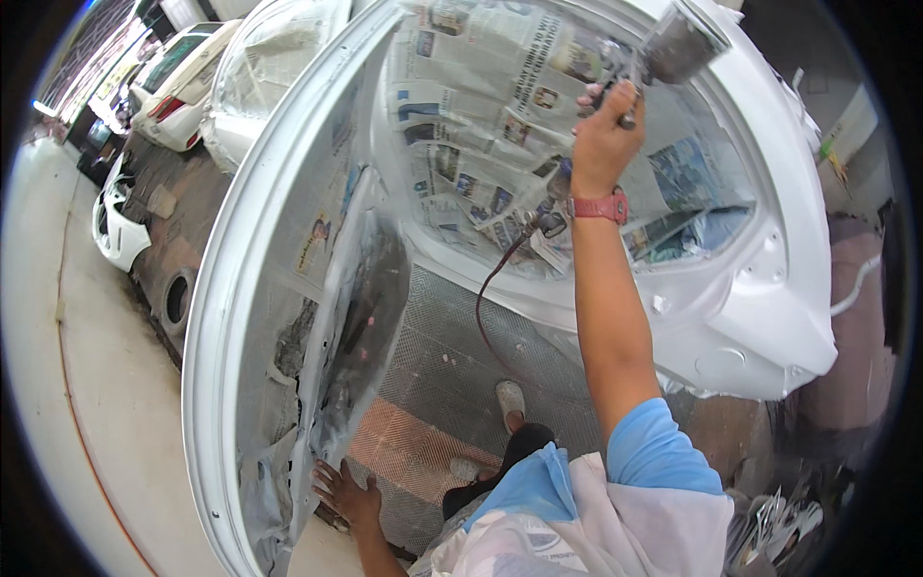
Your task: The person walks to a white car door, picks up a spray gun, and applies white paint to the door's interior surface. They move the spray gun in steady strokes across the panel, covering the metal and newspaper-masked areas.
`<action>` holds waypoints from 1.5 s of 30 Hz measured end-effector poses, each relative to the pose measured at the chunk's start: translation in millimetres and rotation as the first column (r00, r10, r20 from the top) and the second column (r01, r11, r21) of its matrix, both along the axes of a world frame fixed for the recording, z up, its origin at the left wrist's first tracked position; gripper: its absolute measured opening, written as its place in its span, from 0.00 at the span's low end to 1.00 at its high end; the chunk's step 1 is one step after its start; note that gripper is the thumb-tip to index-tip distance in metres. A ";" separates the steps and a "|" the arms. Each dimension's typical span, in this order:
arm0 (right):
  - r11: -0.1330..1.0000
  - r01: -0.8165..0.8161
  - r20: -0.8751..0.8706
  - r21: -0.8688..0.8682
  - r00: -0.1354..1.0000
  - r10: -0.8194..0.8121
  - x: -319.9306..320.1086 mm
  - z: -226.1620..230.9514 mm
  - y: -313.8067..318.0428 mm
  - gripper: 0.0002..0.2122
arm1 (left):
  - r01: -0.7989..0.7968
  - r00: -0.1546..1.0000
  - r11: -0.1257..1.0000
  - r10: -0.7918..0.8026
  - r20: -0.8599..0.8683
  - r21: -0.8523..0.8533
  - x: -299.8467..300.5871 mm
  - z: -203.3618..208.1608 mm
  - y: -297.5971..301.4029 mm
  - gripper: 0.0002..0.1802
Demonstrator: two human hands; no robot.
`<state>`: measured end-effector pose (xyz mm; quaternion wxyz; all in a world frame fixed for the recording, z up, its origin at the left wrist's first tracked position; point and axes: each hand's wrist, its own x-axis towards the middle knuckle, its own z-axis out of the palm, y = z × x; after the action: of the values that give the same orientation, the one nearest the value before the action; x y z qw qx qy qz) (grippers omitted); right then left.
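My right hand (608,135), with a red watch at the wrist, is wrapped round a paint spray gun (685,46). The gun is raised high in front of the white car body, and its grey cup points to the upper right. From behind the wrist a metal fitting (548,223) hangs, with a dark red air hose (481,306) running down from it. Low on the left, my left hand (348,495) has its fingers spread at the lower edge of an open white car door (213,317); it seems to rest against that edge.
Newspaper (481,115) and clear film mask the body's opening. A white car (178,91), a loose bumper (120,226) and a tyre (177,303) are at the far left. Crumpled scraps (774,529) lie at the lower right, and a grey mat (452,337) covers the floor.
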<state>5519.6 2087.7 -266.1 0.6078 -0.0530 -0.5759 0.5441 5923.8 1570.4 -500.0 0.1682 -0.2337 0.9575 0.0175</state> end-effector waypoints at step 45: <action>0.807 -0.529 0.424 -0.264 0.687 0.590 -93.8 -205.4 -169.0 0.24 | -0.085 0.995 0.996 0.086 0.051 -0.020 -12.6 -3.2 9.3 0.48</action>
<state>5425.8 1918.7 -471.4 0.2430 -0.0465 -0.6641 0.7055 5911.1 1579.7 -503.1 0.1899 -0.2763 0.9421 0.0101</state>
